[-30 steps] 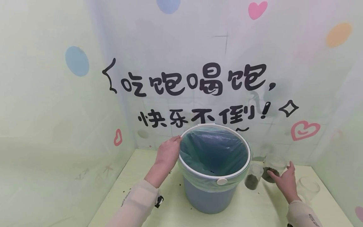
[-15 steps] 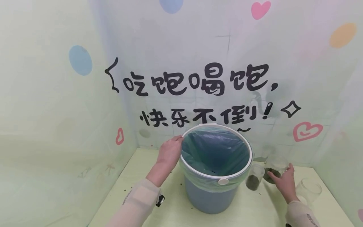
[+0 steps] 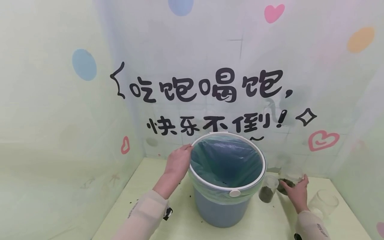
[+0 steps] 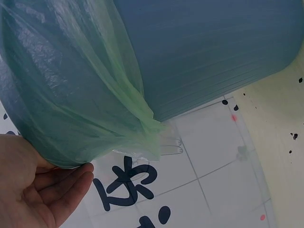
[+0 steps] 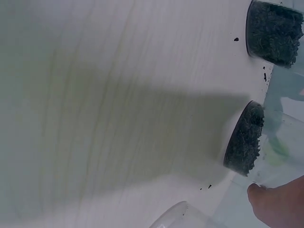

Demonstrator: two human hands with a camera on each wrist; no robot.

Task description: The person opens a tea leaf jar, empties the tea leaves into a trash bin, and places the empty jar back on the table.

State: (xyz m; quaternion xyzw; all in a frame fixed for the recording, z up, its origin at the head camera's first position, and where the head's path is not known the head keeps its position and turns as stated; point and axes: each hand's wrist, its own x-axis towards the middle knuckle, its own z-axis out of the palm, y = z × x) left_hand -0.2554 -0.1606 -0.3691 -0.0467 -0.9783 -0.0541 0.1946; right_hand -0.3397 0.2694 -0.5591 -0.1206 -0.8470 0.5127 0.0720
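Bucket, blue round plastic, white rim (image 3: 223, 213): one. Liner bag, thin translucent green plastic (image 3: 229, 158): one. Clear round-walled vessels (image 3: 326, 201): three; two of them hold dark granules (image 5: 246, 140). Pale wood-look tabletop (image 3: 261, 223): one. Wall print: eight bold black Chinese characters (image 3: 225, 86), three pink-to-red hearts (image 3: 274, 14), one black-outlined star (image 3: 306, 117). Dark crumbs (image 4: 295, 137): several, too small to count.

stretches both arms (image 3: 147, 213) forward, well apart — grips with the left hand (image 3: 177, 162), holds with the right hand (image 3: 297, 193) — spreads right thumb (image 3: 285, 185) from fingers (image 3: 305, 180).
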